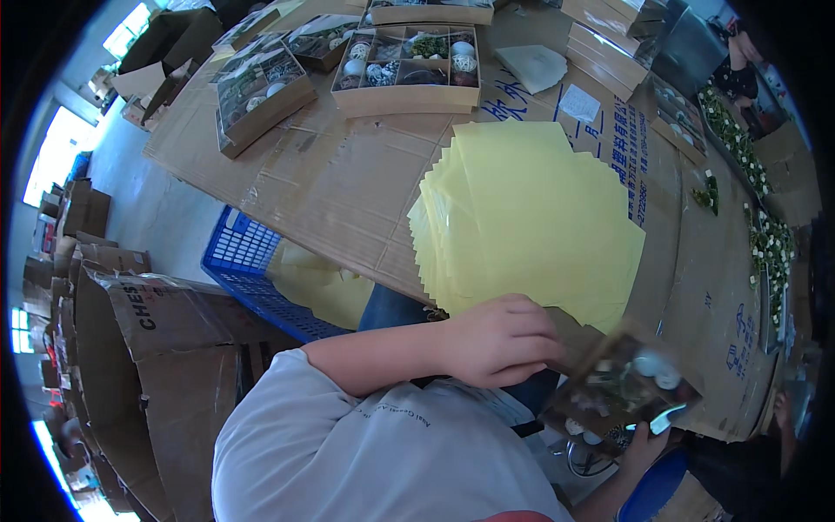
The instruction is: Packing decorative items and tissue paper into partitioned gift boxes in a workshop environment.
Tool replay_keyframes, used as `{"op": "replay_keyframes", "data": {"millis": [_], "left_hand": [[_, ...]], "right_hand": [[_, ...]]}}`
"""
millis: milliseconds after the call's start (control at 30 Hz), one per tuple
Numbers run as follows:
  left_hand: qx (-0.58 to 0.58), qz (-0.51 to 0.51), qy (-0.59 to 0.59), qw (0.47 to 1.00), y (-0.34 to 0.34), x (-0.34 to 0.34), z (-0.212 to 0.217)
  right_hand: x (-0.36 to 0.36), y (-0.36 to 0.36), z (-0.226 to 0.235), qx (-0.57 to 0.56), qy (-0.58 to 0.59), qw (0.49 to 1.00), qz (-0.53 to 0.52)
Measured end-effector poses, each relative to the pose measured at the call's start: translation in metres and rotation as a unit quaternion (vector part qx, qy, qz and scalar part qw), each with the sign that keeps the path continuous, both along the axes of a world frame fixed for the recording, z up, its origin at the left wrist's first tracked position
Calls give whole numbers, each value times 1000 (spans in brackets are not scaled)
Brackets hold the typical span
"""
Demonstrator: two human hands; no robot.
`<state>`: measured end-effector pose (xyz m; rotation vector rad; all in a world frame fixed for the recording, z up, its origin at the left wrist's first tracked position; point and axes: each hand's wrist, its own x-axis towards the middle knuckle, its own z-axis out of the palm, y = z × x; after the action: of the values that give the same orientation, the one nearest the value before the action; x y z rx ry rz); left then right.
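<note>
At the lower right my right hand (642,450) grips the lower edge of a shallow box (619,390), which is tilted and smeared by motion. White balls and greenish and dark bits show in the box, and light glints off its top. My left hand (504,343) is in front of my body with its fingers curled together; whatever may be in them is hidden. Just beyond it, a fanned stack of pale yellow sheets (531,217) lies on the cardboard-covered table (348,187).
Several divided boxes (404,100) of decorations stand at the table's far side. Left of the table, a blue plastic basket (239,252) holds yellow sheets, beside a large open carton (178,317). Trays of small green-and-white pieces (770,252) line the right. Another person's hand (741,52) shows far right.
</note>
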<state>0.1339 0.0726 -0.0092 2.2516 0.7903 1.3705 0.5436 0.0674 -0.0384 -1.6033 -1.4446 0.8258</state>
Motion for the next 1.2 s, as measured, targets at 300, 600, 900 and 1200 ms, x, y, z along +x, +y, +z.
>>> {"op": "replay_keyframes", "data": {"millis": [300,600,900,1200], "left_hand": [[-394,8,38,918,-45,-32,20],[-417,181,-154,877,-117,-69,-66],[-478,-11,-239,845,-99,-68,-78],[-558,20,-3,829,-78,-103,-54]], "right_hand": [[-193,42,85,73,-297,831,464],[-239,56,100,26,-368,774,514],[-233,65,93,-52,-315,774,546],[-249,118,58,-6,-167,854,493]]}}
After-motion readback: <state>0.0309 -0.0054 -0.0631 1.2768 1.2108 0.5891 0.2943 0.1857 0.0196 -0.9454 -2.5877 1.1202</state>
